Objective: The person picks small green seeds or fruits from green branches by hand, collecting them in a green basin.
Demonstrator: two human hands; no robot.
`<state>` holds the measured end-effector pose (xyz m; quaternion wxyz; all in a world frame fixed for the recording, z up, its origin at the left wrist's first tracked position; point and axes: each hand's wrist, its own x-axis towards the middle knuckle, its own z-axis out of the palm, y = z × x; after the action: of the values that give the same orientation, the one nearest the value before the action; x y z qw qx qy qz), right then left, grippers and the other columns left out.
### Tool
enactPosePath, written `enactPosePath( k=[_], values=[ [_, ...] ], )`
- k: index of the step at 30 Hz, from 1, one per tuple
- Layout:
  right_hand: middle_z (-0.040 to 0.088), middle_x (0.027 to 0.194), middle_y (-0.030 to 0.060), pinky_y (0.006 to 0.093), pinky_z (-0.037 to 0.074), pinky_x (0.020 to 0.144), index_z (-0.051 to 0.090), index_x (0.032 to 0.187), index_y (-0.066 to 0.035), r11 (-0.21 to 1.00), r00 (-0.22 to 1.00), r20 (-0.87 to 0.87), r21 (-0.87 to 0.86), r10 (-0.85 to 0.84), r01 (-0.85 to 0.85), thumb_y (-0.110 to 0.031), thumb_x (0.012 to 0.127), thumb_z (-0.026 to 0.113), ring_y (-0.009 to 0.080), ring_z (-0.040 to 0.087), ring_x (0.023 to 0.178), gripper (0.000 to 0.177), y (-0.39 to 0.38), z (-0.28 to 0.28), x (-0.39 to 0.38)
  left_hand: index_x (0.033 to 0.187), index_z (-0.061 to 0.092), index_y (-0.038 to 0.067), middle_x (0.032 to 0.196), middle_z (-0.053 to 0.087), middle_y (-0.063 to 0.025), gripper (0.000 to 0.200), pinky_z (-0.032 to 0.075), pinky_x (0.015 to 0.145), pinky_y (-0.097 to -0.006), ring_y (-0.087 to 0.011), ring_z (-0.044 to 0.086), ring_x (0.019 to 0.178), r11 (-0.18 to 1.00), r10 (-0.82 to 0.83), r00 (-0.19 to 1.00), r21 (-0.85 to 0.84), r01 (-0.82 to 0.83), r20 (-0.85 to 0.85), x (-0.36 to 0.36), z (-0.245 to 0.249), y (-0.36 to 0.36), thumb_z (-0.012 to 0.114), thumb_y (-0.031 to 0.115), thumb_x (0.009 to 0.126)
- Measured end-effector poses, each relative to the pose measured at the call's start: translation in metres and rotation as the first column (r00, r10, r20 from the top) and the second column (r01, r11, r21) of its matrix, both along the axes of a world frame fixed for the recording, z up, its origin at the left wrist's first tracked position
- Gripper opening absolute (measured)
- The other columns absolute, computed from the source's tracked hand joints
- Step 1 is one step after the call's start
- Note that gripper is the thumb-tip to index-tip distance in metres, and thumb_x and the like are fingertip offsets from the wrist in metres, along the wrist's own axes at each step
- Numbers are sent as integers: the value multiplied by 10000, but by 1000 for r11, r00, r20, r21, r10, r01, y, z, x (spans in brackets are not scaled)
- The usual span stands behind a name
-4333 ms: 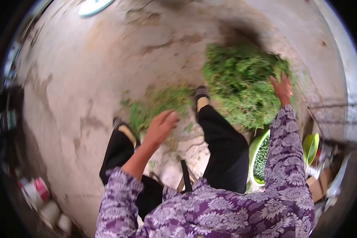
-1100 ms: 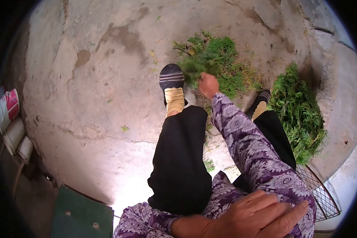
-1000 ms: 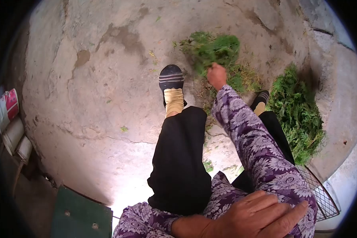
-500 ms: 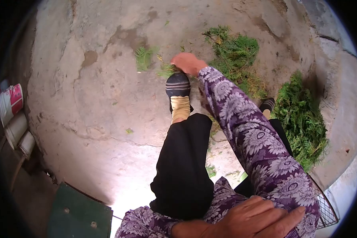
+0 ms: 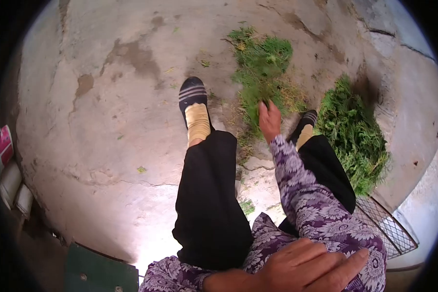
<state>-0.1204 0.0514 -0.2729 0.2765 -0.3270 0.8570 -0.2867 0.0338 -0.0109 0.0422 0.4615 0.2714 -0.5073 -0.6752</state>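
My right hand reaches down between my feet, its fingers closed on a feathery green sprig that is blurred by motion. Just beyond it lies a loose pile of green cuttings, with some yellowed bits at its lower right. The sprig overlaps this pile, so its exact outline is hard to make out. My left hand lies across my right sleeve near the elbow, fingers stretched out and holding nothing.
A larger heap of green cuttings sits beside my right shoe. My left shoe is on the cracked concrete floor. A wire mesh rack stands at lower right, a dark green board at lower left, and white containers at far left.
My right hand has moved from beside my left shoe rightward to the pile, carrying the sprig. The loose sprigs by that shoe are gone from there. My left hand stays on the sleeve.
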Motion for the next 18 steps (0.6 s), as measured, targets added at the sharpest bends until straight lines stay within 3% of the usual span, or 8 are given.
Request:
enactPosePath(
  k=[3, 7, 10, 12, 13, 14, 15, 18],
  values=[
    [540, 756, 210, 400, 394, 624, 525, 872, 40, 897, 916, 32, 215, -401, 385, -211, 827, 445, 321, 517, 681, 267, 84, 2, 16, 1038, 548, -9, 612, 496, -43, 409, 329, 414, -258, -136, 429, 480, 993, 115, 993, 31, -115, 6, -7, -1, 5, 482, 350, 851],
    [551, 861, 271, 440, 398, 739, 527, 926, 67, 748, 917, -229, 530, -326, 398, -228, 772, 485, 423, 512, 834, 336, 192, -17, 52, 1046, 545, -6, 628, 491, -45, 406, 331, 416, -259, -138, 421, 487, 999, 39, 999, -15, -39, 9, -6, -6, 3, 477, 345, 854],
    [573, 894, 207, 370, 433, 690, 509, 1023, 48, 660, 844, -156, 557, -512, 504, -167, 749, 536, 299, 558, 788, 349, 225, -77, 63, 1054, 543, -2, 636, 487, -45, 408, 331, 417, -259, -138, 420, 493, 999, 6, 1000, -41, -5, 18, -7, -8, 5, 475, 348, 854],
    [555, 959, 215, 338, 445, 676, 451, 1095, 66, 659, 583, 308, 377, -752, 651, -139, 731, 550, 257, 551, 804, 429, 169, -78, 56, 1060, 542, 1, 639, 486, -44, 411, 331, 418, -260, -137, 421, 496, 999, -6, 1000, -37, 6, 23, -9, -7, 6, 475, 350, 854],
    [531, 1004, 245, 357, 440, 740, 411, 1134, 78, 803, 859, -7, 351, -512, 482, -131, 733, 535, 301, 546, 867, 468, 158, -100, 45, 1059, 546, 5, 638, 487, -42, 411, 332, 420, -260, -136, 423, 497, 999, -8, 999, -31, 9, 36, -10, -7, 6, 475, 353, 854],
    [518, 1017, 266, 379, 416, 810, 413, 1137, 72, 763, 871, -72, 450, -486, 463, -125, 730, 525, 356, 526, 914, 466, 86, -46, 43, 1059, 550, 9, 637, 487, -39, 410, 333, 422, -261, -136, 424, 499, 1000, -11, 999, -24, 12, 49, -12, -6, 7, 475, 356, 854],
    [500, 1043, 285, 397, 386, 850, 408, 1140, 74, 853, 930, -185, 373, -318, 365, -117, 720, 522, 395, 495, 956, 475, 87, -82, 26, 1059, 550, 9, 637, 487, -39, 410, 333, 422, -261, -136, 424, 499, 1000, -16, 999, -23, 17, 48, -13, -6, 7, 475, 356, 854],
    [511, 1062, 272, 387, 400, 840, 382, 1196, 53, 885, 947, -267, 376, -181, 275, -112, 728, 492, 371, 515, 965, 508, 40, -80, -9, 1049, 562, 14, 637, 491, -37, 410, 343, 432, -260, -139, 439, 508, 999, -35, 997, -31, 37, 67, -20, -5, 10, 477, 365, 852]
  ],
)
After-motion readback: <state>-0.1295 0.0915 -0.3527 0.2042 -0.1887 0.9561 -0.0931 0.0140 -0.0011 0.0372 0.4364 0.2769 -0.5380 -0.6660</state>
